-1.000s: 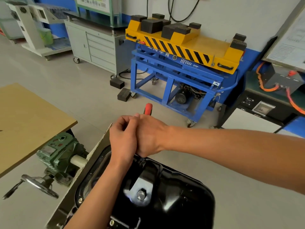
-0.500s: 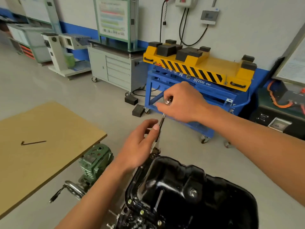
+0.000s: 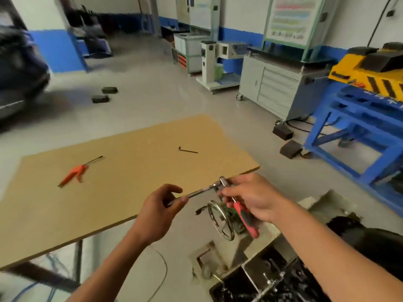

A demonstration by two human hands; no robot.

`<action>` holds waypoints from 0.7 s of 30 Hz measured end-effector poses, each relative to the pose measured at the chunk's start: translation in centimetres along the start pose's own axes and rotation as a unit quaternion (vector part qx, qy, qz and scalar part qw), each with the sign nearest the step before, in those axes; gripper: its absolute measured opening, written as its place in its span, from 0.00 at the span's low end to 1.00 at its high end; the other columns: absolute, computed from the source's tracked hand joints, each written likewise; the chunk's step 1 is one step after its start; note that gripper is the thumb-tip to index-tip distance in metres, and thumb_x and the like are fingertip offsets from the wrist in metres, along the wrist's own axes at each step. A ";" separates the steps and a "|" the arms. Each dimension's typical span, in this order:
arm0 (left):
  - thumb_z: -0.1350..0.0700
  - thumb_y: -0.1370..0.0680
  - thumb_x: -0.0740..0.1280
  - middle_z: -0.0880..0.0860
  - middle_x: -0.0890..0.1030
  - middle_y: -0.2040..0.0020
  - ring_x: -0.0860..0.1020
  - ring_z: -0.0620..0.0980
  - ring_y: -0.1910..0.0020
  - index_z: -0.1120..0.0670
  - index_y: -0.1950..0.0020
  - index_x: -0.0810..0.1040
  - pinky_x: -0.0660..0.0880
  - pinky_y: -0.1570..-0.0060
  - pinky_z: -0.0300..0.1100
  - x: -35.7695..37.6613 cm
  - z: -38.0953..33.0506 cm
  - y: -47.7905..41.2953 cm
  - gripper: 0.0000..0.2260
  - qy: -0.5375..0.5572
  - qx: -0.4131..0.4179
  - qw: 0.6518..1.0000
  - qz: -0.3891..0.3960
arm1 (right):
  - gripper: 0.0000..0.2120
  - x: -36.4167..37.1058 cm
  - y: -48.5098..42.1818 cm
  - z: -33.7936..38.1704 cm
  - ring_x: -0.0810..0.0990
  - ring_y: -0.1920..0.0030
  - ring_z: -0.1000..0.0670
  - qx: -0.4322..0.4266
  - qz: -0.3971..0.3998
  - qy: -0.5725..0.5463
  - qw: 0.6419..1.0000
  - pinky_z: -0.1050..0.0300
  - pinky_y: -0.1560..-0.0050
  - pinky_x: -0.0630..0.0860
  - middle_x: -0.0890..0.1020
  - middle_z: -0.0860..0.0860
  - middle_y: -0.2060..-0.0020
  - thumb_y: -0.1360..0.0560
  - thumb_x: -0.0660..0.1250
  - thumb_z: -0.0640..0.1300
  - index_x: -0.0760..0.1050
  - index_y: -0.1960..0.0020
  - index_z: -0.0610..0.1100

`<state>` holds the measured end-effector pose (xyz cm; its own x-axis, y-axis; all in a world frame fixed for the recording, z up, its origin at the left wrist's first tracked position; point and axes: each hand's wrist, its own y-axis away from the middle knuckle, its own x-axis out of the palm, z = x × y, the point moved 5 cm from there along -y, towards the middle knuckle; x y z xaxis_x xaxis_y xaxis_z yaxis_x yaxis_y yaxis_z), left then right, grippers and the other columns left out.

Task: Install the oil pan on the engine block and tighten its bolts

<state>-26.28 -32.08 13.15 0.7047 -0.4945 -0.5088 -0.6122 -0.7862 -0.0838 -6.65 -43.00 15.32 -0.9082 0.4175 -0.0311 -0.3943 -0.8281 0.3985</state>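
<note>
both hands hover just off the near edge of the tabletop (image 3: 109,192), close to its right corner, with a ratchet (image 3: 245,217) and its extension (image 3: 200,192) held between them. the left hand (image 3: 159,211) pinches the free tip of the extension between thumb and curled fingers. the right hand (image 3: 253,197) is curled around the ratchet near its head, and the red handle slants down out of the palm toward the lower right. the extension runs almost level, parallel to the near edge and slightly above it. the oil pan (image 3: 375,240), black and glossy, sits at the right edge of view behind the right forearm, on the engine block (image 3: 257,282), whose metal parts fill the bottom right. a chrome handwheel (image 3: 221,221) stands below the hands, between the tabletop's near edge and the block. on the tabletop an orange air gun (image 3: 73,174) lies toward the left edge and a hex key (image 3: 187,149) lies near the far edge, well apart from each other and from the hands. past the right corner a strip of floor (image 3: 250,127) reaches to a blue stand (image 3: 359,127) and a grey cabinet (image 3: 277,88); two dark blocks (image 3: 291,149) lie on it beside the stand's leg.
</note>
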 end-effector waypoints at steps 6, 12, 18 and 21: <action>0.58 0.22 0.71 0.44 0.83 0.64 0.79 0.40 0.65 0.46 0.53 0.83 0.76 0.63 0.38 -4.5 14.3 -9.6 0.06 -0.018 -0.074 0.997 0.023 | 0.06 7.5 -15.6 -3.1 0.85 0.68 0.49 -0.022 -0.094 0.167 0.981 0.51 0.62 0.81 0.85 0.44 0.65 0.23 0.68 0.36 0.81 0.58 0.37; 0.60 0.21 0.68 0.54 0.83 0.62 0.73 0.47 0.70 0.54 0.49 0.85 0.67 0.70 0.34 -4.8 30.0 -19.4 0.06 -0.078 -0.168 0.983 0.006 | 0.18 16.0 -34.4 -7.6 0.70 0.72 0.46 -0.015 -0.154 0.312 0.937 0.53 0.69 0.66 0.75 0.48 0.75 0.23 0.69 0.44 0.75 0.71 0.42; 0.57 0.21 0.68 0.54 0.82 0.56 0.75 0.55 0.53 0.55 0.50 0.86 0.71 0.57 0.47 -5.6 38.3 -22.9 0.07 -0.160 -0.158 0.974 0.021 | 0.10 20.5 -42.4 -12.7 0.72 0.67 0.40 -0.016 -0.179 0.341 0.923 0.50 0.67 0.68 0.81 0.41 0.68 0.25 0.70 0.43 0.81 0.62 0.39; 0.57 0.21 0.69 0.51 0.78 0.54 0.74 0.54 0.51 0.52 0.48 0.86 0.67 0.57 0.43 -5.9 39.5 -23.8 0.07 -0.167 -0.140 0.976 0.019 | 0.11 20.8 -43.7 -13.2 0.65 0.68 0.44 -0.041 -0.204 0.344 0.915 0.52 0.68 0.61 0.80 0.41 0.68 0.26 0.72 0.42 0.78 0.66 0.40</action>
<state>-30.05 4.21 -15.66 0.4992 -0.4142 -0.7611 -0.4806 -0.8632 0.1545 -10.13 -3.03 -14.82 -0.5450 0.3869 -0.7438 -0.7039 -0.6931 0.1553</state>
